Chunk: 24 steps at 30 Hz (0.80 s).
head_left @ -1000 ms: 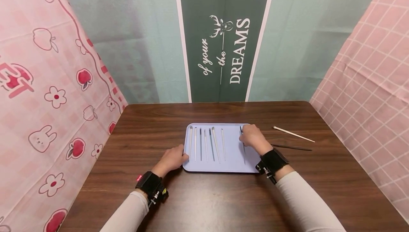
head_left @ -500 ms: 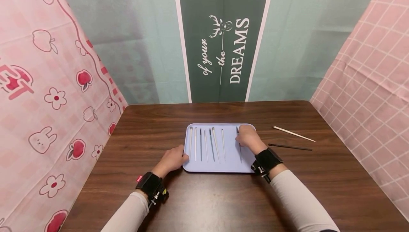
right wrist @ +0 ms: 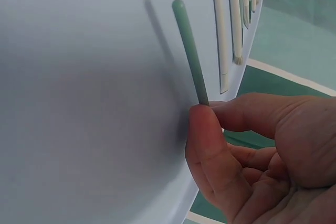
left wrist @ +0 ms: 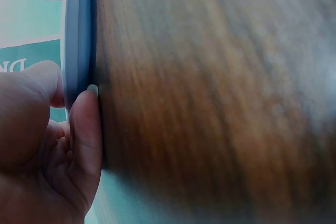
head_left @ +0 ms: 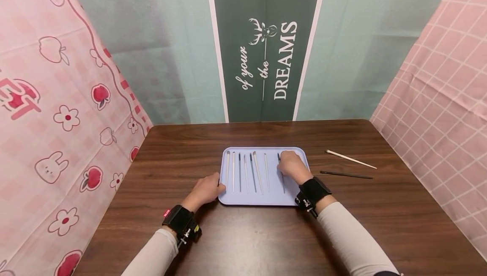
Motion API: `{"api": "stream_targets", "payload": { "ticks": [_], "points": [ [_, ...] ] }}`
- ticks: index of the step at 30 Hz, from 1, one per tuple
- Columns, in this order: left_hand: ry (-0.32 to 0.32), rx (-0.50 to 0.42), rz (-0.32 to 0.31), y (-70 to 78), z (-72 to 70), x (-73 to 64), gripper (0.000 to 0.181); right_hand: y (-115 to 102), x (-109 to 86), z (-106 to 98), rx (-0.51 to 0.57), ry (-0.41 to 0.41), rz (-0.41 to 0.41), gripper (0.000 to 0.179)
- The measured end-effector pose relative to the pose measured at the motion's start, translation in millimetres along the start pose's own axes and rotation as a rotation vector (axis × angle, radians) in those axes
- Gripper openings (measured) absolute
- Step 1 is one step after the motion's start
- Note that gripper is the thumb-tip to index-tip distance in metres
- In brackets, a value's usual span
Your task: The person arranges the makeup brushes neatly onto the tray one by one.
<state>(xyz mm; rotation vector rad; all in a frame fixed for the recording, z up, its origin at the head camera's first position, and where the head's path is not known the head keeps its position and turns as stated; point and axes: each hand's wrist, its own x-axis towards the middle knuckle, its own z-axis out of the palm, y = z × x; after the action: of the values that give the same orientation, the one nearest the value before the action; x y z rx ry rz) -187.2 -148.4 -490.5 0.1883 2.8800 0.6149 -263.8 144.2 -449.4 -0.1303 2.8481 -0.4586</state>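
Observation:
A lavender tray (head_left: 272, 199) lies on the table. My left hand (head_left: 205, 189) grips its left rim, with the thumb (left wrist: 50, 82) on one side and a finger (left wrist: 85, 135) on the other. Over the tray's right half, my right hand (head_left: 293, 167) pinches a slim dark blue makeup brush (head_left: 283, 183) between thumb and fingertips. In the right wrist view the handle (right wrist: 190, 53) looks green and casts a shadow on the tray. Several brushes lie side by side to its left; a white brush (head_left: 267, 174) is the nearest of them.
Right of the tray, a white brush (head_left: 351, 158) and a dark brush (head_left: 346, 175) lie on the wooden table (head_left: 243, 242). A green curtain (head_left: 167, 77) hangs behind, with pink cloths (head_left: 441, 98) at both sides.
My right hand has moved left across the tray with the dark blue brush, towards the row. The dark brush on the table is now fully uncovered. My left hand stays on the rim.

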Motion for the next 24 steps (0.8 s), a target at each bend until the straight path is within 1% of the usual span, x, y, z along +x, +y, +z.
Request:
{"api": "stream_targets", "payload": {
  "ticks": [5,10,16,19,24],
  "points": [
    [0.001,-0.001,-0.003,-0.1,-0.3,-0.8,0.018,-2.4,1.3,1.0,0.01,-0.004,-0.003,0.011],
    [-0.001,-0.007,-0.002,0.0,-0.7,-1.5,0.017,-2.9,3.4,2.5,0.019,0.001,0.0,0.009],
    [0.002,-0.004,0.001,0.7,-0.8,-0.8,0.018,-2.1,3.8,4.4,0.013,0.033,-0.018,0.005],
    [0.004,-0.002,0.004,0.9,-0.8,-0.4,0.019,-2.5,3.4,4.8,0.006,0.043,-0.018,0.006],
    [0.002,-0.003,0.0,0.6,-0.1,-0.1,0.02,-4.1,4.0,5.6,0.011,0.025,0.015,0.009]
  ]
}}
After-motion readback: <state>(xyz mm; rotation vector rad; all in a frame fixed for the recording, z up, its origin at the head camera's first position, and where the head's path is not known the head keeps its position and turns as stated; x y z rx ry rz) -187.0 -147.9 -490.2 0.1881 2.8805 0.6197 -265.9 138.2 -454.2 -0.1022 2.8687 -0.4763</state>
